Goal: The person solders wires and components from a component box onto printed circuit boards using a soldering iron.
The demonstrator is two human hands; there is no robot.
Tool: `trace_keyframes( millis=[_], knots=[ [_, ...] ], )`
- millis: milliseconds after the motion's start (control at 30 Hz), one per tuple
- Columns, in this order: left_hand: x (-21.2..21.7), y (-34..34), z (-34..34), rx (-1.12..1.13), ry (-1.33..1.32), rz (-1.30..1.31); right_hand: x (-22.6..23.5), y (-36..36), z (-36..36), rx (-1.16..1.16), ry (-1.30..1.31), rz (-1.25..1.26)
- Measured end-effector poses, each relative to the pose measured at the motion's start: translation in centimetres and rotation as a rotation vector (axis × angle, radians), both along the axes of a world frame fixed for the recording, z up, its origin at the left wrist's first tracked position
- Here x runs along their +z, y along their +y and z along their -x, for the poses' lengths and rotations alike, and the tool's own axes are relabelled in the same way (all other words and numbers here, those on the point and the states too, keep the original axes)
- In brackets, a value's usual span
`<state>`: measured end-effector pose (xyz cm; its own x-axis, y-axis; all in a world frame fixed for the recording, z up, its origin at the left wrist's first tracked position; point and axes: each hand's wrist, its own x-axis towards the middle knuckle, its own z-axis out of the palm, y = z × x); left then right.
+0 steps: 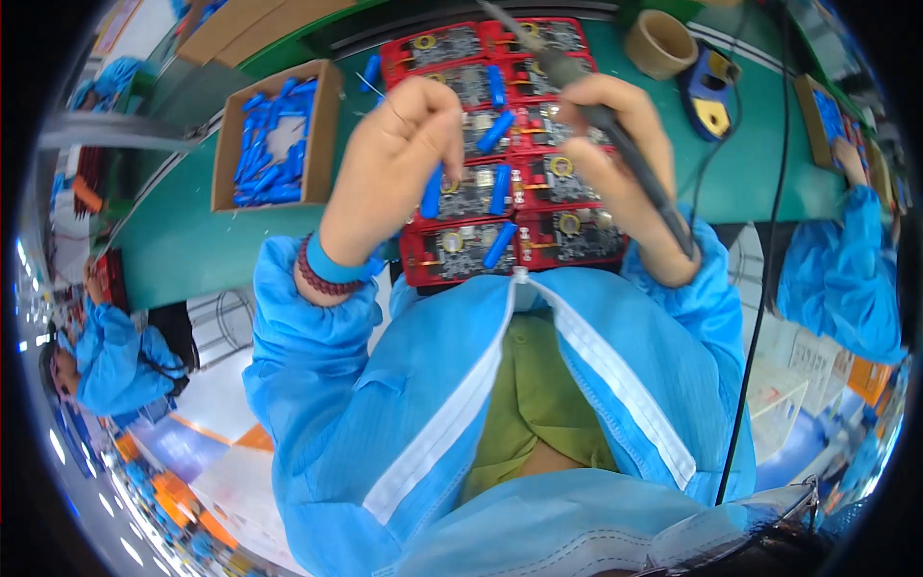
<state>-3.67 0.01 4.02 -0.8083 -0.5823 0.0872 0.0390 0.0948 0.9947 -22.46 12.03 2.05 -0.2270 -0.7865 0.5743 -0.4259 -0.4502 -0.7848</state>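
The left hand (394,159) pinches a blue cylinder (432,190) upright over the red circuit boards (500,144). The right hand (615,163) is clamped around a soldering iron (577,82), its tip hidden behind the fingers just beside the cylinder.

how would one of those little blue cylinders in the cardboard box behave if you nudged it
The blue cylinders look round and smooth, so one would probably roll. They lie loose and jumbled in the cardboard box, suggesting light, stiff parts. The box walls would likely stop a roller.
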Motion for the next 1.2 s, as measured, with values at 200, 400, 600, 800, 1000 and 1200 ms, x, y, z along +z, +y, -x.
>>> trace_keyframes(
  millis=[200, 400, 600, 800, 1000, 1200],
  knots=[
    [-1.3, 2.6, 3.2, -0.099, -0.037, -0.073, -0.3, -0.7, -0.3, 0.032, 0.037, 0.043],
    [-1.7, 3.3, 3.8, -0.07, 0.043, -0.276, -0.6, 0.1, 0.5, -0.009, -0.017, 0.016],
    [-1.3, 3.1, 3.0, -0.275, 0.199, -0.652, -0.9, 0.4, 0.1, 0.094, -0.125, 0.086],
    [-2.1, 2.7, 3.0, -0.373, 0.127, -0.8, -0.4, 0.6, 0.3, 0.135, -0.037, 0.091],
    [-2.1, 2.7, 3.3, -0.192, 0.028, -0.517, -0.9, 0.5, 0.7, 0.056, -0.004, 0.057],
    [-1.7, 3.5, 4.0, 0.072, -0.159, 0.338, -1.4, -0.2, 1.3, -0.044, 0.432, 0.185]
  ],
)
